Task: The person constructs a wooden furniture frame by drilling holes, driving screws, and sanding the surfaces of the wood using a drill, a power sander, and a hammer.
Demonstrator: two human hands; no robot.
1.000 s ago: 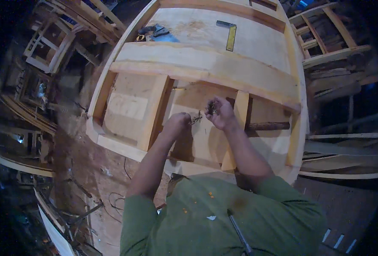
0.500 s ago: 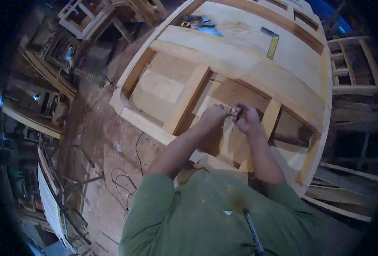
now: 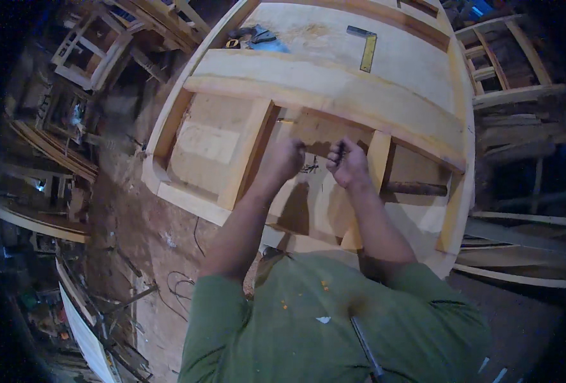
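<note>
Both my hands are over a middle compartment of a large, pale wooden frame (image 3: 324, 96), apart from each other. My left hand (image 3: 287, 158) is closed in a fist near the slanted crosspiece (image 3: 252, 153); its fingertips are mostly hidden. Across from it, my right hand (image 3: 348, 165) has its fingers curled and the thumb against them, beside the right crosspiece (image 3: 377, 156). Whatever either hand holds is too small to make out. Between and below them, a little heap of thin dark pieces like nails (image 3: 309, 168) lies on the board. A short yellow stick (image 3: 287, 120) rests farther back.
A dark round wooden bar (image 3: 417, 188) lies in the right compartment. On the far panel are a try square (image 3: 367, 50), a tape measure (image 3: 233, 43) and a blue item (image 3: 268, 42). Wooden frames (image 3: 91, 54) stand around; a cable (image 3: 179, 287) lies on the floor at left.
My hands have moved apart, the left one to the left, where before they were close together around something small. The heap of nail-like pieces now shows between them. The whole view has shifted.
</note>
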